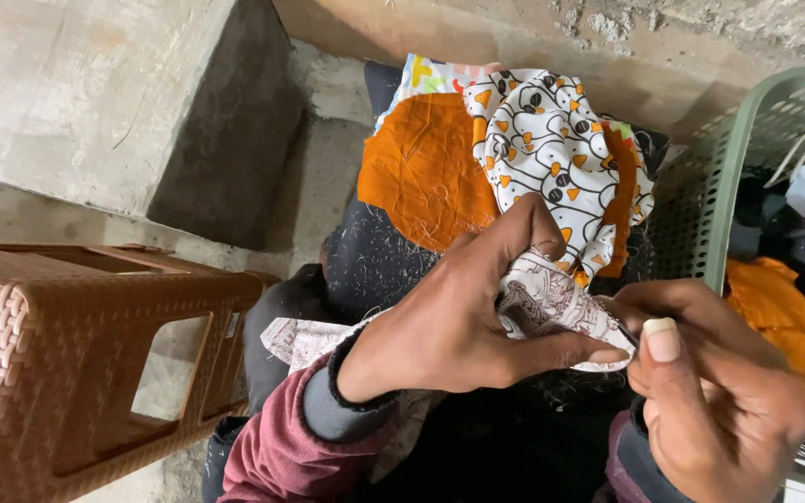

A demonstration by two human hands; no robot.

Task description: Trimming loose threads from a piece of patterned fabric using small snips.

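- Here the left hand pinches a pale printed cloth, thumb and fingers closed on its folded edge.
- The right hand, at four o'clock from the cloth, is nearly closed; thumb and forefinger meet at the cloth's tip, perhaps on a needle, though that cannot be told.
- The cloth looks thin, light and limp; it is best gripped at the fold.
- Orange patchwork lies at twelve o'clock, a green basket at two, a brown stool at nine.

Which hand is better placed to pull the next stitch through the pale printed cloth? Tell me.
Right hand, probably: its thumb and finger pinch at the edge of the pale printed cloth, while the left hand is occupied gripping and folding that cloth.
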